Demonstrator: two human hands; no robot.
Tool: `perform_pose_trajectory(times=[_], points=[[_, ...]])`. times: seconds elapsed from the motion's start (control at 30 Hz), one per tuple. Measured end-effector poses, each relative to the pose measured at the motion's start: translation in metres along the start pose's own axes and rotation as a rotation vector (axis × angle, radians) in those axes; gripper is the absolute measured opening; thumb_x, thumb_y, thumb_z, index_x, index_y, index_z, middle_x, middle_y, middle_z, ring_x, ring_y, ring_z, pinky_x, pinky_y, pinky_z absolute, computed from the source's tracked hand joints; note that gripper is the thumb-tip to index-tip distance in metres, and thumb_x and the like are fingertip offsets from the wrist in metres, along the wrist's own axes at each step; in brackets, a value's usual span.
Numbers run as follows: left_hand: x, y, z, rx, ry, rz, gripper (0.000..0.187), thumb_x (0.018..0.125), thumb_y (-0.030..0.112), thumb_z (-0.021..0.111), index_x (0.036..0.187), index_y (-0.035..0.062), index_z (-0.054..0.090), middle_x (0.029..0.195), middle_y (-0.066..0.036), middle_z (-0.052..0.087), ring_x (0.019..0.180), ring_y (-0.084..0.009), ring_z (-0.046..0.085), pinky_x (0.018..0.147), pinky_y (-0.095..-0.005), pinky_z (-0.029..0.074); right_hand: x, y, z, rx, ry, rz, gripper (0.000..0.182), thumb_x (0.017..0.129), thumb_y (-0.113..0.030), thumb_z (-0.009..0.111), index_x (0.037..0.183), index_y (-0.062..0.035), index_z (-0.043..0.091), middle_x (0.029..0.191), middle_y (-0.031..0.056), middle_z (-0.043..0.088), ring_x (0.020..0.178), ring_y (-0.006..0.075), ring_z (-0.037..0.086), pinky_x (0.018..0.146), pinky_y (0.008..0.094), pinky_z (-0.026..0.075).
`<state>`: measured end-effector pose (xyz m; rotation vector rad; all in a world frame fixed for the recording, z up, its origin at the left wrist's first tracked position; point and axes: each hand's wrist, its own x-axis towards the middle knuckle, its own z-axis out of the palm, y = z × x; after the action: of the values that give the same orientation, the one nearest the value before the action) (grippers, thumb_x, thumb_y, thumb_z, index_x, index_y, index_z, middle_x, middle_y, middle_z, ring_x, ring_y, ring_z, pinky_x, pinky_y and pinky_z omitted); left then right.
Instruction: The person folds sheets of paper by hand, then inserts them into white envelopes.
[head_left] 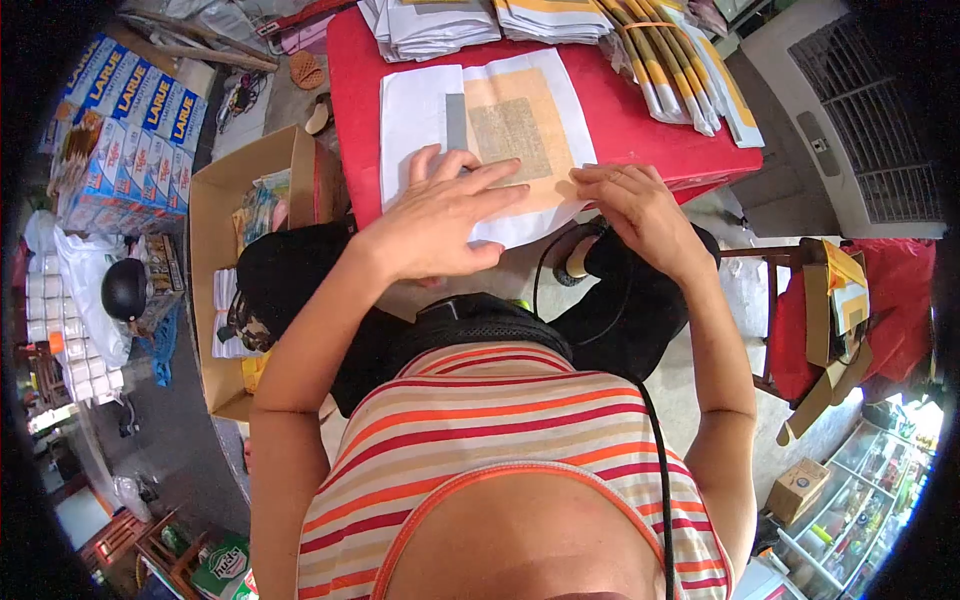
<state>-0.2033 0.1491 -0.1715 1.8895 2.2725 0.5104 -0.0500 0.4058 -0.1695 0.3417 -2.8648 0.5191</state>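
Note:
A white paper sheet (415,110) with a yellow-orange panel and a grey printed block lies on the red table (350,120) in front of me. My left hand (440,220) rests on its lower part, fingers spread and flat, the thumb near the lower edge. At the sheet's lower right corner, my right hand (640,215) has its fingers bent together, pinching the paper edge. Beyond the sheet lie a stack of folded white papers (430,32), a second stack (553,20), and a bundle of rolled yellow-and-white papers (665,65) held by a band.
To my left stands an open cardboard box (240,185) holding papers and packets. Blue beer cartons (130,110) are piled beyond it. On the right, a chair with red cloth (900,320) carries a small open box (820,300). A grey vented panel (860,120) stands at the upper right.

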Motion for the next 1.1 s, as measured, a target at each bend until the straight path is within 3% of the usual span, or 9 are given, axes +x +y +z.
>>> perform_pose_trajectory(times=[0.17, 0.33, 0.37, 0.5, 0.57, 0.73, 0.93, 1.0, 1.1], points=[[-0.001, 0.003, 0.0, 0.05, 0.014, 0.029, 0.074, 0.075, 0.049, 0.077, 0.135, 0.0078, 0.061, 0.148, -0.013, 0.05, 0.136, -0.0326, 0.042, 0.12, -0.0543, 0.017, 0.004, 0.01, -0.002, 0.118, 0.007, 0.021, 0.022, 0.091, -0.009, 0.063, 0.113, -0.0049, 0.066, 0.118, 0.0101, 0.07, 0.111, 0.0291, 0.064, 0.095, 0.0429, 0.046], [0.003, 0.015, 0.022, 0.003, 0.17, 0.085, 0.052, 0.086, 0.028, 0.073, 0.129, 0.0021, 0.06, 0.139, -0.015, 0.056, 0.131, -0.0329, 0.049, 0.114, -0.0477, 0.035, 0.005, 0.03, -0.014, 0.244, -0.058, 0.146, 0.022, 0.095, -0.01, 0.061, 0.114, -0.0012, 0.066, 0.105, 0.0193, 0.07, 0.099, 0.0376, 0.066, 0.087, 0.044, 0.051], [0.004, 0.017, 0.025, -0.026, 0.231, 0.073, 0.039, 0.089, 0.013, 0.066, 0.127, 0.0019, 0.061, 0.132, -0.016, 0.059, 0.125, -0.032, 0.054, 0.109, -0.0445, 0.04, 0.005, 0.037, -0.015, 0.287, -0.053, 0.145, 0.023, 0.098, -0.014, 0.06, 0.115, -0.0001, 0.066, 0.101, 0.0201, 0.07, 0.094, 0.0347, 0.067, 0.084, 0.0416, 0.052], [0.009, 0.02, 0.035, -0.15, 0.317, 0.008, 0.036, 0.089, 0.01, 0.065, 0.124, 0.0001, 0.061, 0.12, -0.017, 0.065, 0.115, -0.0341, 0.061, 0.101, -0.0439, 0.047, 0.01, 0.054, -0.026, 0.449, -0.166, 0.313, 0.026, 0.102, -0.022, 0.06, 0.11, 0.0014, 0.064, 0.089, 0.0119, 0.066, 0.082, 0.015, 0.058, 0.079, 0.0339, 0.049], [0.01, 0.02, 0.036, -0.322, 0.396, -0.118, 0.033, 0.092, 0.011, 0.063, 0.122, -0.0014, 0.06, 0.109, -0.019, 0.067, 0.103, -0.0372, 0.065, 0.092, -0.0434, 0.052, 0.014, 0.06, -0.024, 0.501, -0.156, 0.346, 0.026, 0.102, -0.023, 0.06, 0.108, 0.0012, 0.063, 0.086, 0.0079, 0.063, 0.081, 0.0132, 0.055, 0.077, 0.0323, 0.048], [0.014, 0.024, 0.042, -0.469, 0.518, -0.384, 0.04, 0.092, 0.008, 0.064, 0.13, -0.0009, 0.052, 0.109, -0.023, 0.067, 0.099, -0.0394, 0.067, 0.088, -0.0435, 0.053, 0.021, 0.081, -0.005, 0.585, -0.086, 0.362, 0.024, 0.104, -0.025, 0.059, 0.103, -0.0017, 0.061, 0.087, -0.0036, 0.056, 0.083, 0.0065, 0.051, 0.076, 0.0253, 0.046], [0.021, 0.03, 0.036, -0.411, 0.64, -0.446, 0.055, 0.089, 0.001, 0.066, 0.14, 0.0017, 0.045, 0.127, -0.021, 0.059, 0.11, -0.0389, 0.063, 0.092, -0.0434, 0.051, 0.035, 0.068, -0.008, 0.374, -0.062, 0.507, 0.034, 0.098, -0.033, 0.068, 0.096, 0.0003, 0.061, 0.082, 0.0008, 0.055, 0.079, 0.0108, 0.049, 0.069, 0.0303, 0.042], [0.018, 0.033, 0.036, -0.299, 0.659, -0.376, 0.054, 0.089, 0.002, 0.066, 0.14, 0.0021, 0.047, 0.128, -0.019, 0.058, 0.111, -0.0386, 0.062, 0.092, -0.0433, 0.05, 0.039, 0.062, -0.007, 0.351, 0.022, 0.496, 0.038, 0.091, -0.031, 0.074, 0.097, 0.0049, 0.066, 0.08, 0.0119, 0.066, 0.075, 0.0176, 0.058, 0.07, 0.0347, 0.048], [0.014, 0.034, 0.041, -0.162, 0.455, -0.448, 0.045, 0.089, 0.005, 0.065, 0.132, 0.0034, 0.058, 0.118, -0.015, 0.058, 0.106, -0.0338, 0.06, 0.092, -0.0435, 0.046, 0.044, 0.066, -0.005, 0.339, -0.023, 0.515, 0.036, 0.09, -0.029, 0.075, 0.097, 0.0049, 0.067, 0.084, 0.0139, 0.069, 0.078, 0.0198, 0.061, 0.074, 0.0366, 0.05]])
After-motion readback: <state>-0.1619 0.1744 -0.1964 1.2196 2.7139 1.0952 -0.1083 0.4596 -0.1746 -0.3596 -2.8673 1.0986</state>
